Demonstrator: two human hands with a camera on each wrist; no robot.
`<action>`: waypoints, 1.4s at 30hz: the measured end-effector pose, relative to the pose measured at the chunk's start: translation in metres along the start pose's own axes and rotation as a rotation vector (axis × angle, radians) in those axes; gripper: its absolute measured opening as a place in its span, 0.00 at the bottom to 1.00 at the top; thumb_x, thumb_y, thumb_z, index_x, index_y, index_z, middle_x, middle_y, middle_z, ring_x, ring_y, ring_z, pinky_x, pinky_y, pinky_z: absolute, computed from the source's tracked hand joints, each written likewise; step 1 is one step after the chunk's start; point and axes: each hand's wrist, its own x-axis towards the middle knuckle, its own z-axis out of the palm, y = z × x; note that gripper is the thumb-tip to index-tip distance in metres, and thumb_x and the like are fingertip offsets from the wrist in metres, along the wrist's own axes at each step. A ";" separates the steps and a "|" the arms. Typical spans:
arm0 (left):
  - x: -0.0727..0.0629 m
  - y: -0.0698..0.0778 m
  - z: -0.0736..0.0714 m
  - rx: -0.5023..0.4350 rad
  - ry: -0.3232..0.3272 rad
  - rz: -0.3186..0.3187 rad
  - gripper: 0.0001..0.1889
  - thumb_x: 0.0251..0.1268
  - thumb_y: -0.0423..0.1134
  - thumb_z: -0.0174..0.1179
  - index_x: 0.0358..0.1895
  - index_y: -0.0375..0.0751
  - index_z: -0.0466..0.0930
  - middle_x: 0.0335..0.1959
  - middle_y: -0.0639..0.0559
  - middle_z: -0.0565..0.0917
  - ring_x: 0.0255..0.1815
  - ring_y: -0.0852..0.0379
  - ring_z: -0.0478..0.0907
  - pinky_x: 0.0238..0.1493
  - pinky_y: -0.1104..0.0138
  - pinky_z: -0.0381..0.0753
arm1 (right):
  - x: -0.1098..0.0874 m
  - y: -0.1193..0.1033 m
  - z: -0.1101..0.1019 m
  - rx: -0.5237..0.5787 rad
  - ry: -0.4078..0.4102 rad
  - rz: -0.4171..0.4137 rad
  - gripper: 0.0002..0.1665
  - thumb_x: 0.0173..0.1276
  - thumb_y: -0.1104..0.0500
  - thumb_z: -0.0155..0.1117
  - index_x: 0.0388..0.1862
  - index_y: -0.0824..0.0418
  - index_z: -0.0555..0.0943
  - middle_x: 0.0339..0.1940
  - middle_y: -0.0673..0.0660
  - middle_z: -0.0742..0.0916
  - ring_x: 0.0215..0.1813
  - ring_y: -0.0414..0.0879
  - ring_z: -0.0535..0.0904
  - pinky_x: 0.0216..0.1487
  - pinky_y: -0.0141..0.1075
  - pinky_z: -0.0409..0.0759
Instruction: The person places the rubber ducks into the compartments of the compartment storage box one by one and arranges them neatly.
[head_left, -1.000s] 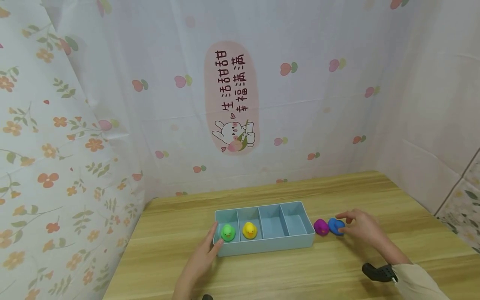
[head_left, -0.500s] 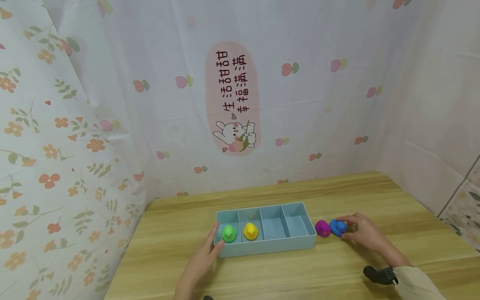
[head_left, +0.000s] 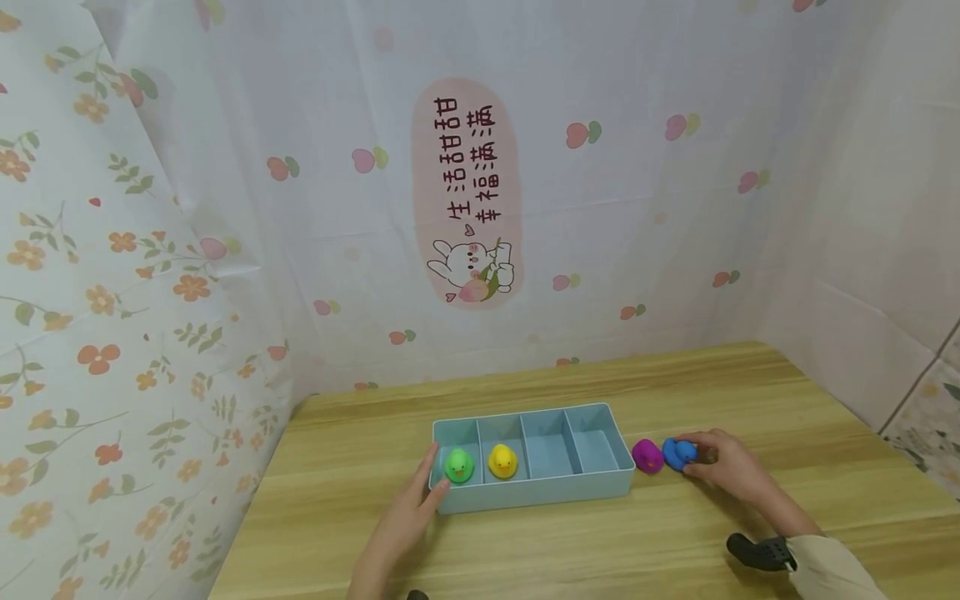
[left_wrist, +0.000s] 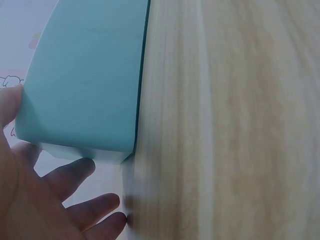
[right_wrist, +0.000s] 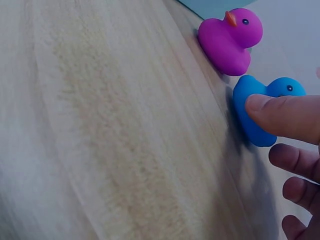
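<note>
A pale blue box [head_left: 536,492] with several compartments stands on the table. My left hand [head_left: 401,517] holds its left front corner, the thumb over the rim and the fingers against the end wall [left_wrist: 85,152]. A green rubber duck [head_left: 459,467] sits in the leftmost compartment, a yellow rubber duck [head_left: 502,462] in the one beside it. Right of the box, my right hand [head_left: 727,467] pinches a blue rubber duck [right_wrist: 252,122], thumb across its side; the index fingertip is hidden in the right wrist view. A purple rubber duck [right_wrist: 227,45] lies between it and the box.
The wooden table [head_left: 540,550] extends around the box. A patterned curtain [head_left: 637,208] hangs behind it, and a flowered curtain [head_left: 142,333] is at the left. The two right compartments [head_left: 570,446] hold no duck.
My right fingers have closed from beside the blue duck to a pinch on it, and the duck has turned slightly. My left hand keeps its place on the box.
</note>
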 end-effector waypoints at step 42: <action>-0.002 0.002 -0.001 0.023 0.008 0.033 0.32 0.75 0.53 0.45 0.76 0.50 0.49 0.71 0.33 0.62 0.68 0.30 0.62 0.64 0.37 0.63 | 0.009 -0.029 -0.027 -0.005 0.054 -0.042 0.24 0.54 0.58 0.75 0.50 0.64 0.83 0.31 0.51 0.78 0.34 0.39 0.68 0.33 0.30 0.67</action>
